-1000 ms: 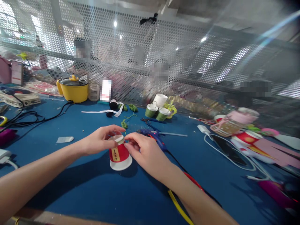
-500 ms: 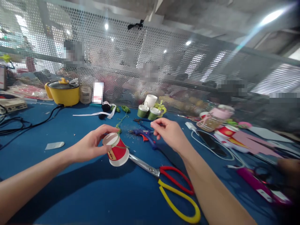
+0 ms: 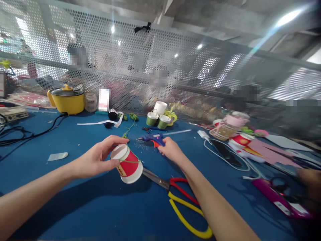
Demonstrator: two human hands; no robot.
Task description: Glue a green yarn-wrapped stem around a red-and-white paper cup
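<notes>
My left hand (image 3: 101,155) is closed on a red and white paper cup (image 3: 130,163), which is tilted with its open end or base toward me; I cannot tell which. Green yarn (image 3: 130,129) wraps around the cup and trails back to a small bundle. My right hand (image 3: 172,149) grips the handle of a blue glue gun (image 3: 150,137) with an orange-red trigger. The gun's nozzle points left, toward the yarn, and a clear glue stick (image 3: 179,132) sticks out behind it. Large scissors (image 3: 163,183) with red and yellow handles lie under my right forearm.
Several small white and green cups (image 3: 157,117) stand at the back beside pliers (image 3: 147,128). A yellow electric pot (image 3: 69,103) is back left. On the right lie a phone (image 3: 227,153), a white cable and a purple power strip (image 3: 272,194). Another person's hand (image 3: 309,177) shows at the right edge.
My right hand has moved down and left and taken hold of the glue gun, which has turned, its glue stick now pointing right. The cup has shifted slightly right and down.
</notes>
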